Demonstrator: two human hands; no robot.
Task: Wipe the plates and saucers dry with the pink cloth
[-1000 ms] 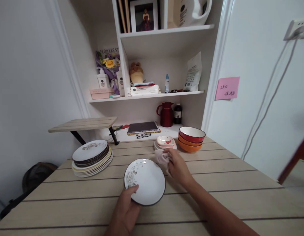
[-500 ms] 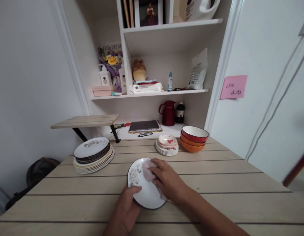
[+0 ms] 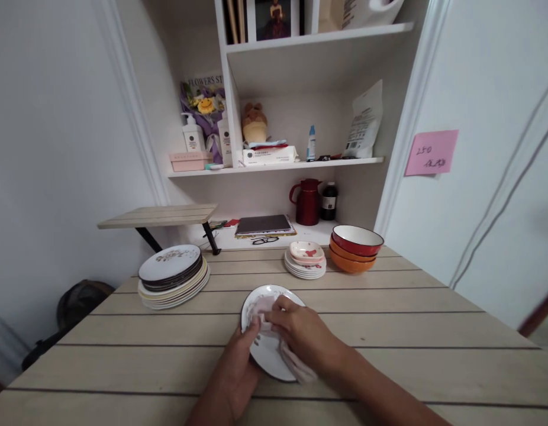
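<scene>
A white plate [image 3: 266,354] with a dark rim and a floral print is held over the near middle of the table. My left hand [image 3: 239,362] grips its left edge, thumb on top and the other fingers hidden beneath. My right hand [image 3: 306,331] is closed on a pale pink cloth [image 3: 296,362] and presses it onto the upper left of the plate. Part of the cloth hangs down across the plate's right side. The cloth covers some of the floral print.
A stack of plates [image 3: 171,266] stands at the left by a small raised shelf [image 3: 161,216]. Behind the held plate are small dishes [image 3: 306,269] and stacked red and orange bowls [image 3: 354,251]. Further back sit a laptop [image 3: 263,225], glasses [image 3: 265,240] and a red jug [image 3: 308,202].
My right hand has moved the cloth leftward over the plate, onto the floral print near my left thumb. The plate appears turned, and the whole view has shifted slightly.
</scene>
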